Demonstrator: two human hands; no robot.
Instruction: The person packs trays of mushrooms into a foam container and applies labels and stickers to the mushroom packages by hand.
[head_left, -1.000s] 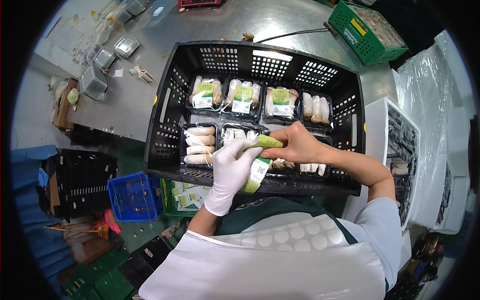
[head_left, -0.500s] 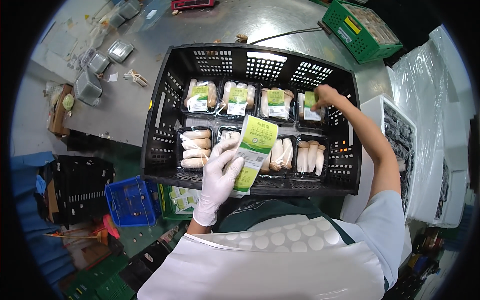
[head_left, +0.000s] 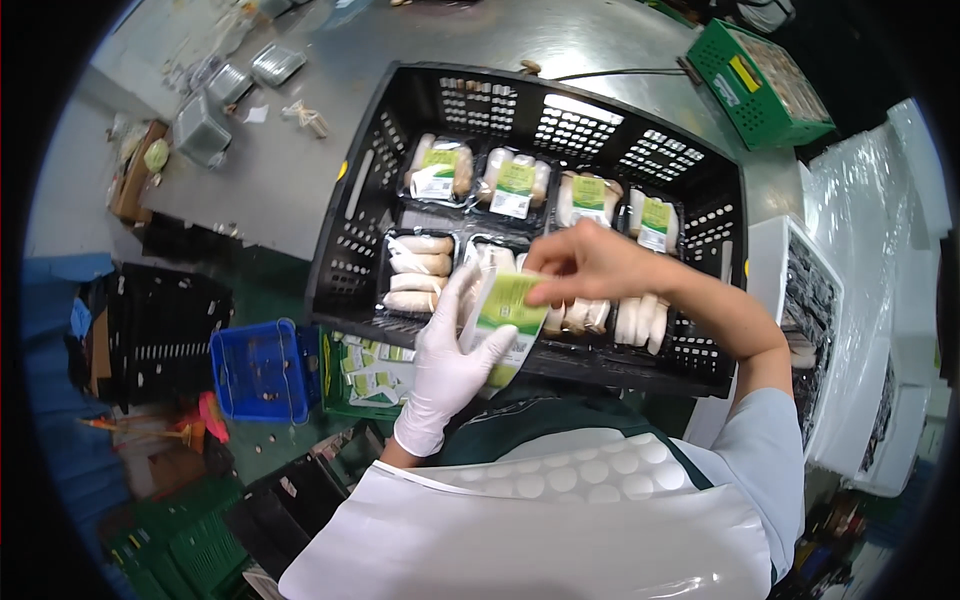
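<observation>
My left hand (head_left: 440, 375), in a white glove, grips a strip of green and white labels (head_left: 508, 345) over the front of a black crate (head_left: 620, 372). My bare right hand (head_left: 595, 262) pinches the strip's upper edge. Inside the crate, clear-wrapped trays of thick pale mushrooms stand in two rows. Each far-row tray carries a green and white label, including the mushroom tray (head_left: 653, 222) at the right end. The left front mushroom tray (head_left: 415, 275) shows no label. My hands and the strip partly cover the middle front trays.
A green crate (head_left: 745, 95) filled with packs stands at the back right. Clear plastic trays (head_left: 203, 130) lie on the metal table (head_left: 400, 35) at left. Below it are a blue basket (head_left: 262, 375) and a green crate holding labels (head_left: 370, 375). White foam boxes (head_left: 815, 340) stand at right.
My right hand has come left from the far right mushroom tray to the label strip, uncovering that tray's label. My left hand keeps its hold on the strip. The whole view has shifted slightly.
</observation>
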